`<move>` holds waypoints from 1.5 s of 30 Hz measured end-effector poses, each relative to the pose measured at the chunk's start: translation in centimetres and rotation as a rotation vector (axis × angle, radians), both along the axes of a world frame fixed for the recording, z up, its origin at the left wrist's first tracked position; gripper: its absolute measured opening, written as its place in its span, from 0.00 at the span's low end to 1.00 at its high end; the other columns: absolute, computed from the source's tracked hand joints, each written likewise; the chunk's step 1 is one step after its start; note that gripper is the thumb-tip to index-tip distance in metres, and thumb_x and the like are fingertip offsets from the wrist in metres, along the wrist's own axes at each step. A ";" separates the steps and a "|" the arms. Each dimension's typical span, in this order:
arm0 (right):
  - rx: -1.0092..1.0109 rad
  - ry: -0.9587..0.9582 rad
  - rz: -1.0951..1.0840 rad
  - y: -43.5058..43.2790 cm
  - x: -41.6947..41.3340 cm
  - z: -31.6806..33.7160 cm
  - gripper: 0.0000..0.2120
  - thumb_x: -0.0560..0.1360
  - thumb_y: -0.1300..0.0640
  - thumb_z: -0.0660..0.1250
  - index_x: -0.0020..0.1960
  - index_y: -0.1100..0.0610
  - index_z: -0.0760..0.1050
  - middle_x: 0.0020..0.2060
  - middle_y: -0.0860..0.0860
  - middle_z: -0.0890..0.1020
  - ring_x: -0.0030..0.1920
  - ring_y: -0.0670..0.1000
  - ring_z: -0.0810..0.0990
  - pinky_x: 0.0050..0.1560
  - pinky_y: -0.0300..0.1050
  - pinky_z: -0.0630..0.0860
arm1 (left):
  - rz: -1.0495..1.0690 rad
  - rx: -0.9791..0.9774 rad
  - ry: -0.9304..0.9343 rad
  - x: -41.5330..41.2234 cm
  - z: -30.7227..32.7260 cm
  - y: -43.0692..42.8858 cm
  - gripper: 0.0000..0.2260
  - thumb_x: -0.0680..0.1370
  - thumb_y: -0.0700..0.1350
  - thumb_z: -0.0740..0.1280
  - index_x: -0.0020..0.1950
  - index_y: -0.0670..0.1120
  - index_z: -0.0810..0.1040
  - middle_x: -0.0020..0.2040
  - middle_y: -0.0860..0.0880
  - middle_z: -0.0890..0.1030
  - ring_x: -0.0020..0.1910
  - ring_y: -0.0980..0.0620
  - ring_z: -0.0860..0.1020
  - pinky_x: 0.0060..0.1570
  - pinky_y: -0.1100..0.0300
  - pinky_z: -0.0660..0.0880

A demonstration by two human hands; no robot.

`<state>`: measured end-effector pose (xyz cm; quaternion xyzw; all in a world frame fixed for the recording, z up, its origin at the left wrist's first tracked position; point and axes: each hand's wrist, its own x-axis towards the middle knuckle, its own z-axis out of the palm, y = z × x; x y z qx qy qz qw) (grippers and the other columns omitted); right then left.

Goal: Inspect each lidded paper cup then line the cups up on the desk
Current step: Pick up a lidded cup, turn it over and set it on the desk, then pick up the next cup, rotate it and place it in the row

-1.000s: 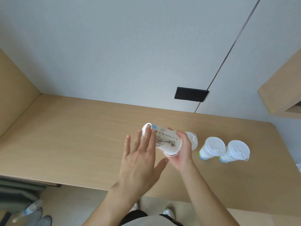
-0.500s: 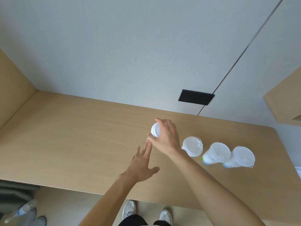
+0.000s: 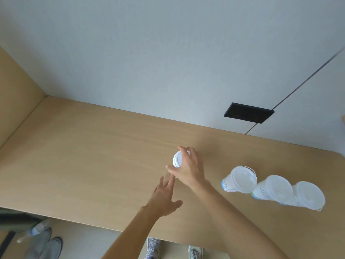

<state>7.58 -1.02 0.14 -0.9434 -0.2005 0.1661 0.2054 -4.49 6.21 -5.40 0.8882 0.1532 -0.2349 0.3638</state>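
My right hand (image 3: 188,169) is clamping the fourth lidded paper cup (image 3: 177,159) onto the desk (image 3: 93,156), left hand (image 3: 164,197) hovering spread; next I'm judging release beside the three cups (image 3: 270,189)

Head view, high above desk (image 3: 93,156); facing down-forward
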 end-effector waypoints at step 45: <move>-0.236 0.026 0.195 -21.9 6.8 1.9 0.50 0.67 0.38 0.75 0.81 0.51 0.55 0.73 0.52 0.70 0.73 0.58 0.69 0.77 0.56 0.54 | -0.310 0.471 0.042 9.0 5.5 -15.7 0.47 0.80 0.58 0.66 0.82 0.49 0.32 0.83 0.43 0.35 0.82 0.36 0.38 0.81 0.43 0.46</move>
